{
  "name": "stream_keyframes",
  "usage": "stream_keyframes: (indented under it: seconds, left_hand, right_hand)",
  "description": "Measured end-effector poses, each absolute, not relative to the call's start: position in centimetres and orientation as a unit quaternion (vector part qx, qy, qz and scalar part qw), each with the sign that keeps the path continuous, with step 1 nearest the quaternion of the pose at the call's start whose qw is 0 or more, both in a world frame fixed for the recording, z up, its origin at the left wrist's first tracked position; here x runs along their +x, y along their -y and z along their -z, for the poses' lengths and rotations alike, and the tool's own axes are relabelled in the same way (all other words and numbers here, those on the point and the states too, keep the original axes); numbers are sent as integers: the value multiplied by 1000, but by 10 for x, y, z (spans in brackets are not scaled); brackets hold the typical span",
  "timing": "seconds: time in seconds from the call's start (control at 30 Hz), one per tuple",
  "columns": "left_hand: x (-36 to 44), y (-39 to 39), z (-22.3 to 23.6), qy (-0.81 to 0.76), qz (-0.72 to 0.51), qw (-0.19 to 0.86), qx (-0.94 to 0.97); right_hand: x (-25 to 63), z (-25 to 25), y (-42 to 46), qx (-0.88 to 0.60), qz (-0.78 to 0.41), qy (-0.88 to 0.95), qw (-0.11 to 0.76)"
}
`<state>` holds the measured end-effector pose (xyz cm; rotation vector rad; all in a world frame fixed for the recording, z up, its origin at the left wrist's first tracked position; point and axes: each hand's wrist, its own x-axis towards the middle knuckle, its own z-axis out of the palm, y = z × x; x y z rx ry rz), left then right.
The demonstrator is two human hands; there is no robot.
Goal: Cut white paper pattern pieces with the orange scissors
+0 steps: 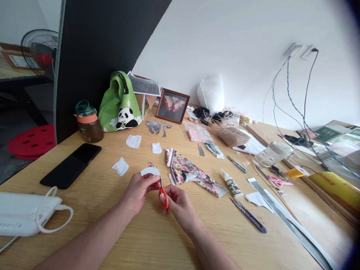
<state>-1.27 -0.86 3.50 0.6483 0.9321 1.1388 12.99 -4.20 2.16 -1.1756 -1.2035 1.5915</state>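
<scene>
My left hand pinches a small curved white piece with patterned fabric on its underside, just above the wooden table. My right hand is closed round small orange-handled scissors, whose blades point up at the right end of the white piece. Both hands sit near the table's front middle. A folded piece of floral fabric lies just beyond my right hand.
A black phone and a white power bank with cable lie left. A green panda bag, a jar and a framed picture stand behind. A glue bottle, snips and a metal ruler lie right.
</scene>
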Motion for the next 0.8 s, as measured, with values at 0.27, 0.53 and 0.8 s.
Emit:
stream_keyframes:
  seconds: [0.27, 0.53, 0.8]
  left_hand:
    - [-12, 9, -38, -440, -506, 685, 284]
    - [-13, 9, -38, -432, -502, 692, 288]
    - [-13, 8, -37, -430, -501, 696, 282]
  right_hand:
    - [130, -21, 42, -465, -628, 478, 401]
    - [130, -26, 43, -450, -640, 484, 392]
    - [130, -24, 43, -453, -638, 475, 402]
